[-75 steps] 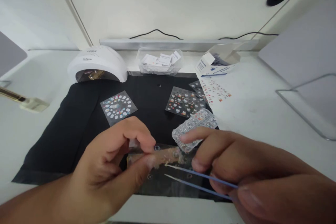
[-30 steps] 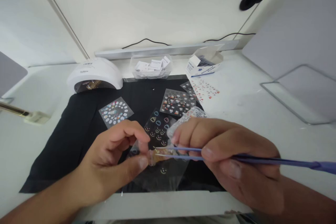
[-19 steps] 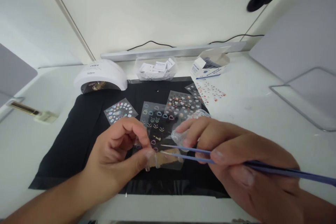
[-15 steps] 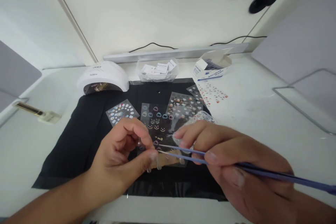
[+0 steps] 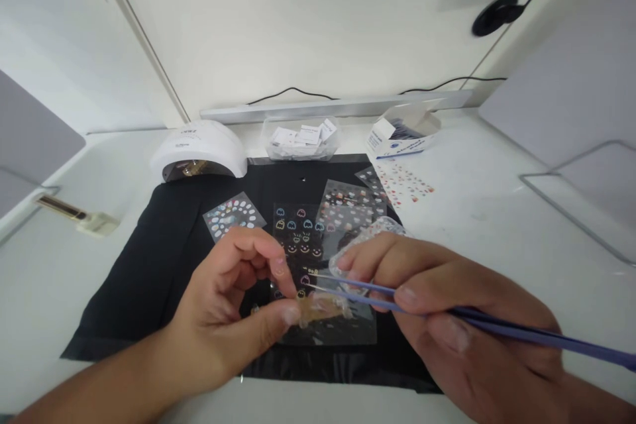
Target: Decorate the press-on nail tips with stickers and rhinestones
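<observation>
My left hand (image 5: 228, 315) pinches a small clear false nail (image 5: 320, 307) between thumb and forefinger, low over the black mat (image 5: 149, 245). In my right hand (image 5: 447, 318) are blue tweezers (image 5: 377, 295), gripped with their tips just above the nail and close to my left fingertips. Under both hands lies a clear sticker sheet with coloured faces (image 5: 303, 238). A clear box of small gems (image 5: 368, 238) is partly hidden behind my right fingers.
On the mat lie a sheet of white oval stickers (image 5: 233, 215) and another sticker sheet (image 5: 348, 209). A white nail lamp (image 5: 201, 149), a clear tub of paper packets (image 5: 303, 139) and an open blue-and-white box (image 5: 402, 136) stand behind. A gold-capped bottle (image 5: 79, 215) lies at left.
The clear sticker sheet with faces has come into full view beneath my hands. The tweezer tips have stayed close to the nail in my left fingers; the view has shifted slightly.
</observation>
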A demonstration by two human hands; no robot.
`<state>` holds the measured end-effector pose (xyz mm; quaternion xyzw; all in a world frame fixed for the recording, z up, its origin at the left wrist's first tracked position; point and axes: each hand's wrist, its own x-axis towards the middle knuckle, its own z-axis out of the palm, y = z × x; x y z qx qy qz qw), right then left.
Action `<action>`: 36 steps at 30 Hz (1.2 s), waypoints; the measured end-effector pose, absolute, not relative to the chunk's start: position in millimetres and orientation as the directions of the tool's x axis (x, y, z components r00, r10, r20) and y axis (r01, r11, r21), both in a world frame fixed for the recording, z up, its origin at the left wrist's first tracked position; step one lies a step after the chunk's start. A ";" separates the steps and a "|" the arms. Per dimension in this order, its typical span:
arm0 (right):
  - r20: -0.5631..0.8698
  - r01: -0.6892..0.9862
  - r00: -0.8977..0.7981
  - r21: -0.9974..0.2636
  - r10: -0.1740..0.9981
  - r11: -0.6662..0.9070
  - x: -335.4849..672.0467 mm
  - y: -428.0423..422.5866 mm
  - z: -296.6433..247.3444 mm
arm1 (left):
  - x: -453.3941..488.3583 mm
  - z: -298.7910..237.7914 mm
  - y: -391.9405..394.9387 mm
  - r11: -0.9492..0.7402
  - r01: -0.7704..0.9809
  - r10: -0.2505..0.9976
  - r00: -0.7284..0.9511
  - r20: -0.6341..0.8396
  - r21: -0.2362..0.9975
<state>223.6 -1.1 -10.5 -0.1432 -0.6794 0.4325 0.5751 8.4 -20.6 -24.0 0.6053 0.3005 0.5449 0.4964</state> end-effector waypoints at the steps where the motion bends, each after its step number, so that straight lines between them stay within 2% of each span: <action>1: 0.660 -0.303 -0.298 -0.750 0.689 0.588 223.7 -1.1 -10.3 | 8.4 -24.0 -20.7 -0.329 -0.180 0.904 0.223 0.364 0.927; 16: 0.675 -0.298 -0.317 -0.738 0.666 0.606 226.0 1.1 -12.1 | 7.5 -24.6 -21.7 -0.293 -0.198 0.904 0.263 0.339 0.935; 25: 0.663 -0.316 -0.305 -0.748 0.684 0.584 224.3 0.1 -12.5 | 9.7 -24.4 -24.3 -0.217 -0.189 0.927 0.266 0.263 0.958; 36: 0.657 -0.311 -0.301 -0.753 0.691 0.580 224.6 -4.6 -11.6 | 10.3 -21.5 -23.8 -0.237 -0.079 0.930 0.269 0.250 0.968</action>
